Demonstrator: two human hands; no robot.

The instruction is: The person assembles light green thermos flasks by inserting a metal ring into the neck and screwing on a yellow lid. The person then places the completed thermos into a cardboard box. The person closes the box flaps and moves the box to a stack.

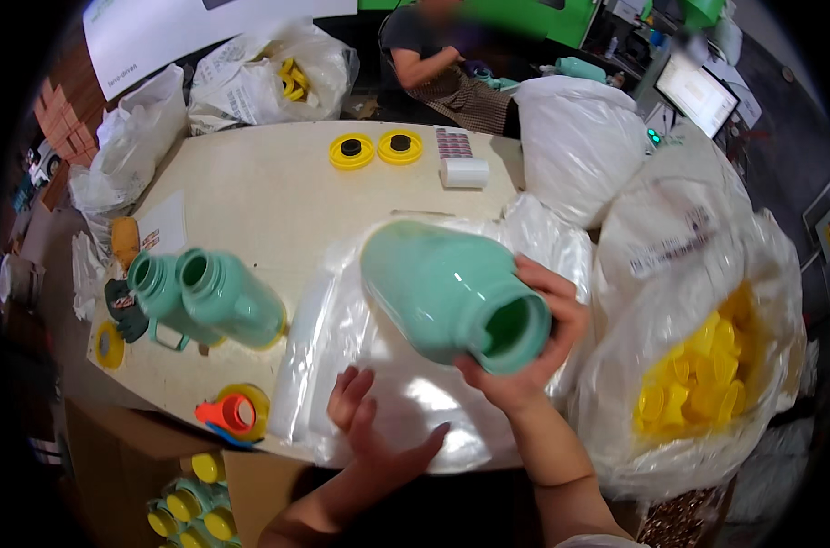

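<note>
A large mint-green plastic jug (424, 283) is tipped over the table's front half, its lidless mouth facing down and to the right. My right hand (515, 388) grips it round the neck, thumb below the mouth and fingers over the far side. My left hand (378, 443) is empty, palm up with fingers apart, just below and left of the jug. Beneath both lies a stack of clear plastic bags (342, 402). Two more lidless green jugs, a nearer one (237, 297) and one behind it (164, 290), stand upright at the left.
Two yellow lids with black centres (351, 163) lie at the back beside a white roll (465, 173). An orange ring-shaped piece (237, 414) sits front left. Yellow cups (698, 374) fill a right-hand bag. A cardboard box (260, 493) holds yellow-capped jugs. A person (424, 68) sits beyond the table.
</note>
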